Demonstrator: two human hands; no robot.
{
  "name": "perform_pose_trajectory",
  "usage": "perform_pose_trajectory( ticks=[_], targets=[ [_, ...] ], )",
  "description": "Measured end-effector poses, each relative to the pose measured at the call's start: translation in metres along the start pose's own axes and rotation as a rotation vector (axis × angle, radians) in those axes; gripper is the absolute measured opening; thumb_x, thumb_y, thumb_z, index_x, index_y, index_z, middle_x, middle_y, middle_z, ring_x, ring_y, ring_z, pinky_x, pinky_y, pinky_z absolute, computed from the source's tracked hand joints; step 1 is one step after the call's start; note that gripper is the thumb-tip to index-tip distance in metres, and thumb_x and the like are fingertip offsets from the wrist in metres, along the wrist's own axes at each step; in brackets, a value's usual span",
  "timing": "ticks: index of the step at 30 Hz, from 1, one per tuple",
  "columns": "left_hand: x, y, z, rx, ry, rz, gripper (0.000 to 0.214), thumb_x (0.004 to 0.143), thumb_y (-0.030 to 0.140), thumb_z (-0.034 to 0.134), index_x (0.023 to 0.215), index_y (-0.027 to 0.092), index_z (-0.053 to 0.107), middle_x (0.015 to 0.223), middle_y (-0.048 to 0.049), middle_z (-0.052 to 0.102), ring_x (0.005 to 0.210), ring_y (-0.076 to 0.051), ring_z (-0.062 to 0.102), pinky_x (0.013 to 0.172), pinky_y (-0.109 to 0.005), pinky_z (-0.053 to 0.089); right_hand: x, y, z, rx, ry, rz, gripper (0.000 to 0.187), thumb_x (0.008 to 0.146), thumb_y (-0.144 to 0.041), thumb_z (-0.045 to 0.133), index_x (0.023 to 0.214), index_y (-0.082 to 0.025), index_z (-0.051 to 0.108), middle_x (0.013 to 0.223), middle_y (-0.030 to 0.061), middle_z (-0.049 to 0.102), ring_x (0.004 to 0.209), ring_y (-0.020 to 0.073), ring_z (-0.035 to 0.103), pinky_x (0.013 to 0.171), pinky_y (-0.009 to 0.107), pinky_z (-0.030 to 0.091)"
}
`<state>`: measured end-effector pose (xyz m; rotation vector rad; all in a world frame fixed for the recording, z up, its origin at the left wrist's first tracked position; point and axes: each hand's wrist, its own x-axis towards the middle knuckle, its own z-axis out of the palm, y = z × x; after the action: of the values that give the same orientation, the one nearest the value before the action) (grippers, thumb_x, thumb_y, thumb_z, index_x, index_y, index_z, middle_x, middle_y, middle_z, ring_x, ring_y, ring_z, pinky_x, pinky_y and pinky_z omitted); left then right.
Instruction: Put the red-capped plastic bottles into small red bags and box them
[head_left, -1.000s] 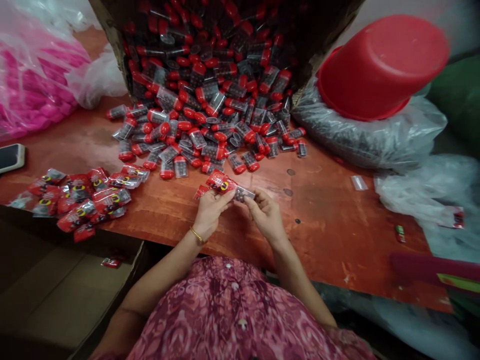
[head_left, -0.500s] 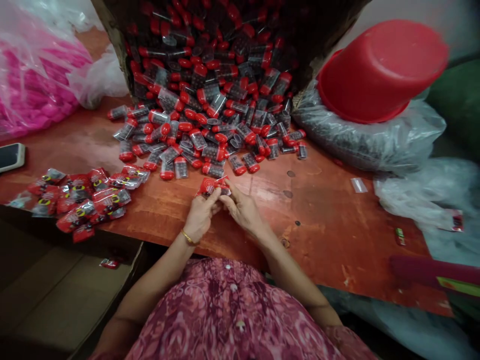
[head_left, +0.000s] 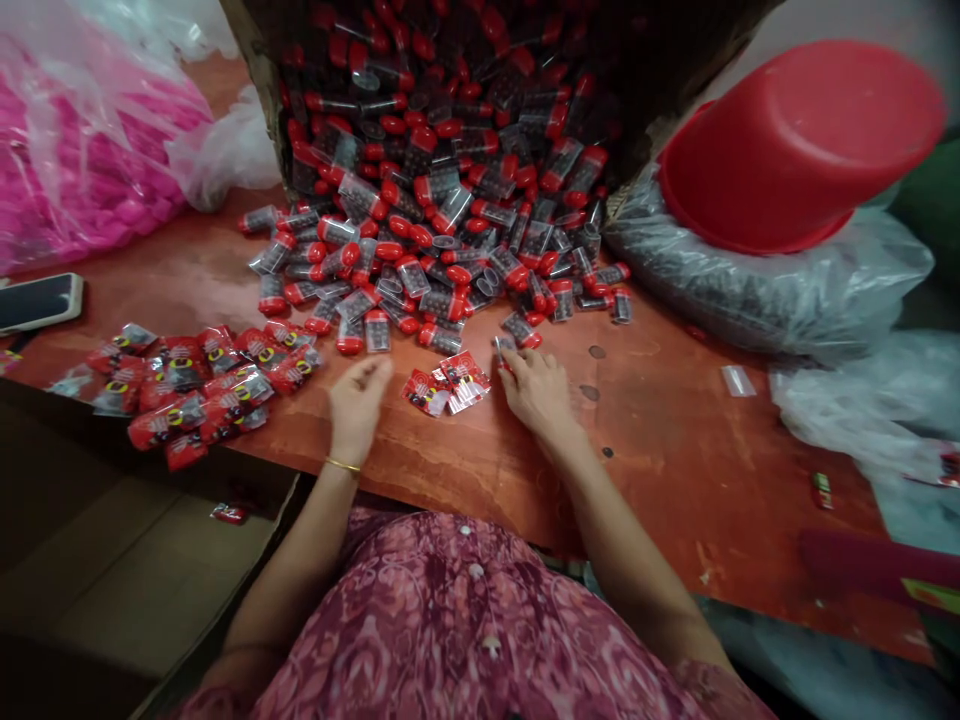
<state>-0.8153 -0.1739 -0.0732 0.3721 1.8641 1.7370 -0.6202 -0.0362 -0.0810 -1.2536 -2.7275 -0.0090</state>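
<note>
My left hand point(head_left: 358, 400) is above the table's front part, smeared by motion, its fingers loosely bent with nothing visible in them. Two flat red packets point(head_left: 465, 380) with clear parts lie between my hands, one overlapping the other. To their right, my right hand point(head_left: 536, 392) is closed with its fingertips on a small clear tube point(head_left: 503, 347), partly covered by the fingers. A big heap of clear tubes point(head_left: 412, 278) with red caps and dark contents spills toward me from a dark box. On the left lies a pile of filled red packets point(head_left: 180, 365).
A red bucket point(head_left: 795, 150) stands upside down on a clear bag point(head_left: 757, 285) of dark stuff at the right. A phone point(head_left: 41, 303) and a bag of pink pieces point(head_left: 90, 150) are at the left. Below the edge is an open carton point(head_left: 97, 590).
My hands have parted: the left moved left, the right moved right to a tube. The filled packet they held together is out of them. The whole view has shifted slightly.
</note>
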Motion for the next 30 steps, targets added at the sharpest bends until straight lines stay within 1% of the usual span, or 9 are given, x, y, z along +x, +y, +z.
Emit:
perform_pose_trajectory(
  ticks=[4, 7, 12, 15, 20, 23, 26, 28, 30],
  targets=[
    [-0.018, -0.012, 0.011, 0.71, -0.216, 0.412, 0.03, 0.064, 0.038, 0.074, 0.088, 0.022, 0.072, 0.124, -0.0111, 0.061, 0.126, -0.034, 0.043, 0.107, -0.055, 0.024, -0.038, 0.002, 0.001, 0.035, 0.077, 0.045, 0.035, 0.09, -0.033, 0.042, 0.113, -0.015, 0.062, 0.105, 0.0157, 0.061, 0.088, 0.0276, 0.049, 0.076, 0.039, 0.038],
    [-0.018, -0.016, 0.008, 0.942, -0.256, 0.496, 0.018, 0.073, 0.033, 0.067, 0.088, 0.025, 0.073, 0.127, -0.0092, 0.059, 0.129, -0.036, 0.041, 0.106, -0.059, 0.022, -0.049, 0.0, 0.001, 0.047, 0.158, 0.07, 0.037, 0.087, -0.034, 0.046, 0.111, -0.011, 0.061, 0.118, 0.0197, 0.056, 0.098, 0.031, 0.048, 0.08, 0.043, 0.039],
    [-0.01, -0.013, 0.001, 0.919, -0.22, 0.52, 0.015, 0.078, 0.028, 0.061, 0.086, 0.024, 0.073, 0.115, -0.0095, 0.066, 0.119, -0.032, 0.053, 0.102, -0.058, 0.031, -0.047, -0.013, -0.008, 0.278, 0.287, 0.032, 0.029, 0.088, -0.034, 0.047, 0.102, -0.014, 0.064, 0.117, 0.017, 0.059, 0.104, 0.0288, 0.051, 0.088, 0.044, 0.04],
    [-0.013, -0.004, 0.009, 0.83, -0.15, 0.635, 0.018, 0.081, 0.031, 0.058, 0.09, 0.024, 0.072, 0.115, -0.0091, 0.066, 0.115, -0.029, 0.056, 0.102, -0.056, 0.033, -0.042, -0.028, -0.019, 0.553, 0.333, -0.015, 0.027, 0.089, -0.035, 0.047, 0.099, -0.017, 0.064, 0.104, 0.0121, 0.065, 0.097, 0.0236, 0.057, 0.085, 0.039, 0.043],
    [-0.03, 0.013, 0.04, 0.788, -0.257, 0.884, 0.015, 0.081, 0.026, 0.058, 0.085, 0.024, 0.071, 0.117, -0.0054, 0.066, 0.121, -0.028, 0.051, 0.107, -0.055, 0.027, -0.03, -0.05, -0.024, 0.943, 0.201, 0.108, 0.035, 0.078, -0.047, 0.058, 0.099, -0.019, 0.064, 0.09, 0.0053, 0.068, 0.074, 0.0178, 0.06, 0.066, 0.029, 0.048],
    [-0.035, 0.016, 0.052, 0.677, -0.277, 0.798, 0.023, 0.08, 0.026, 0.059, 0.1, 0.021, 0.068, 0.124, -0.0089, 0.061, 0.124, -0.028, 0.048, 0.108, -0.052, 0.028, -0.025, -0.051, -0.017, 1.084, 0.178, 0.244, 0.031, 0.081, -0.046, 0.053, 0.084, -0.018, 0.066, 0.071, 0.002, 0.065, 0.059, 0.014, 0.054, 0.055, 0.025, 0.044],
    [-0.035, 0.015, 0.057, 0.429, -0.282, 0.464, 0.043, 0.077, 0.035, 0.063, 0.116, 0.017, 0.06, 0.123, -0.0135, 0.061, 0.113, -0.027, 0.057, 0.097, -0.043, 0.044, -0.022, -0.045, -0.011, 1.181, 0.222, 0.369, 0.036, 0.081, -0.048, 0.049, 0.064, -0.018, 0.059, 0.055, -0.0006, 0.056, 0.052, 0.0122, 0.047, 0.051, 0.024, 0.038],
    [-0.035, 0.015, 0.059, 0.223, -0.41, 0.197, 0.041, 0.075, 0.042, 0.064, 0.108, 0.015, 0.064, 0.108, -0.0115, 0.068, 0.096, -0.023, 0.065, 0.083, -0.034, 0.052, -0.022, -0.043, -0.011, 1.235, 0.219, 0.411, 0.039, 0.078, -0.051, 0.051, 0.057, -0.019, 0.052, 0.052, -0.0021, 0.05, 0.05, 0.0108, 0.043, 0.05, 0.024, 0.035],
    [-0.036, 0.015, 0.061, 0.046, -0.521, 0.006, 0.036, 0.072, 0.046, 0.065, 0.088, 0.014, 0.069, 0.085, -0.007, 0.071, 0.077, -0.019, 0.066, 0.068, -0.027, 0.053, -0.023, -0.045, -0.012, 1.262, 0.208, 0.433, 0.041, 0.078, -0.053, 0.05, 0.055, -0.019, 0.046, 0.051, -0.0032, 0.045, 0.05, 0.01, 0.039, 0.05, 0.023, 0.033]
  ],
)
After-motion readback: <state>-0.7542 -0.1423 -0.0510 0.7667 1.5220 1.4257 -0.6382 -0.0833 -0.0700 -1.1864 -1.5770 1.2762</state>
